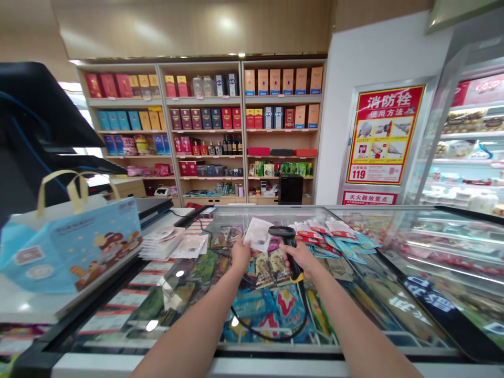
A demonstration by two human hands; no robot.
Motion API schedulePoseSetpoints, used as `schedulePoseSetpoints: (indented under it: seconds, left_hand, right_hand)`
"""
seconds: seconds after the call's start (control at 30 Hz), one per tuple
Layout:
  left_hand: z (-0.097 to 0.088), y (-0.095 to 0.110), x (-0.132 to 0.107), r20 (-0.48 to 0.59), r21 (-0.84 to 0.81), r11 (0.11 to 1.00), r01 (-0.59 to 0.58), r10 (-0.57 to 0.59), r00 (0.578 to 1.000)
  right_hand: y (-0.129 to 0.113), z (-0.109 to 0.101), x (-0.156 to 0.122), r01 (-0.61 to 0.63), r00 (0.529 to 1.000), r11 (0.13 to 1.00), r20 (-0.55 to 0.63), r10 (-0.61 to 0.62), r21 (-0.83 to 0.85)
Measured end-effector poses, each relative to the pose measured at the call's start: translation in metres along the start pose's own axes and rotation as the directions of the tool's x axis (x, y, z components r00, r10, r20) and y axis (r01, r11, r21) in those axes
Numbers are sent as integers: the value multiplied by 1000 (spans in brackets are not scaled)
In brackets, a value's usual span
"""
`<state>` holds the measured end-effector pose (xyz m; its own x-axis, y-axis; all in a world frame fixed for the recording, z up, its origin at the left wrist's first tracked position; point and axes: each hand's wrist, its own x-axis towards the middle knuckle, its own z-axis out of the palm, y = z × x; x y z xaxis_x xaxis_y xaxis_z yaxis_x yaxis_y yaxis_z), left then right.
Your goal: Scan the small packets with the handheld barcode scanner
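Glass-topped freezer [275,363], packaged food [289,302] inside; boxes [276,82] on shelves [283,139] beyond far edge, bag [106,236] past left edge. Left hand [241,253]: fingers pinching packet [259,232]; right hand [304,257]: fingers closed round scanner [290,242].

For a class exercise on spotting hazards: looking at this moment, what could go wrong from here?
1. The right hand holds a black handheld scanner with yellow trim over a clear glass freezer top; if dropped, it might crack the glass.
2. The scanner's thin black cable loops loosely over the glass and could snag.
3. The left hand grips a flat white packet near its edge, so it might slip.
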<state>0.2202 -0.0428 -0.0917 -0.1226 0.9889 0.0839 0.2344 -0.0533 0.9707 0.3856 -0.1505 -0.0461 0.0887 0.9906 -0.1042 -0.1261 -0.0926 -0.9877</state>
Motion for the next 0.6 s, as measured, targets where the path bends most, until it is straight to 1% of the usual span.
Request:
schedulePoseSetpoints:
  seconds: [0.07, 0.1, 0.17, 0.23, 0.3, 0.37, 0.4, 0.43, 0.5, 0.53, 0.57, 0.6]
  left_hand:
    - [0, -5, 3, -38, -173, 985, 13, -20, 999]
    - [1, -7, 4, -41, -225, 974, 7, -16, 999]
    - [3, -8, 3, -47, -273, 962, -20, 7, 999]
    - [3, -7, 1, -43, -258, 965, -40, 30, 999]
    - [2, -4, -3, -19, -166, 984, -69, 67, 998]
    - [-1, 1, -8, -6, 30, 989, -146, 147, 989]
    - [-4, 3, -11, -8, 159, 968, -193, 197, 980]
    - [-7, 6, -14, -10, 292, 928, -231, 245, 970]
    - [-13, 12, -18, -10, 503, 826, -254, 299, 954]
    - [-15, 13, -18, -10, 560, 792, -244, 301, 954]
    - [-17, 14, -17, -14, 581, 781, -230, 292, 956]
    - [-19, 13, -15, -25, 564, 796, -219, 282, 959]
  right_hand:
    - [4, 2, 0, 12, 1000, 1000, 28, -11, -14]
    - [7, 3, 1, 11, 999, 999, 43, -9, -30]
    - [11, 5, 1, 1, 998, 998, 60, 3, -68]
    - [14, 6, 2, -12, 998, 996, 67, 19, -93]
    - [16, 6, 3, -23, 997, 994, 66, 30, -108]
    - [16, 6, 3, -24, 998, 993, 61, 31, -112]
    - [16, 6, 3, -22, 998, 994, 57, 29, -111]
    - [16, 6, 3, -22, 998, 994, 53, 28, -108]
    - [16, 6, 3, -22, 998, 995, 50, 27, -101]
    - [17, 6, 3, -20, 998, 995, 50, 25, -100]
    - [17, 6, 3, -17, 998, 995, 51, 23, -99]
    - [18, 6, 3, -14, 998, 995, 52, 19, -100]
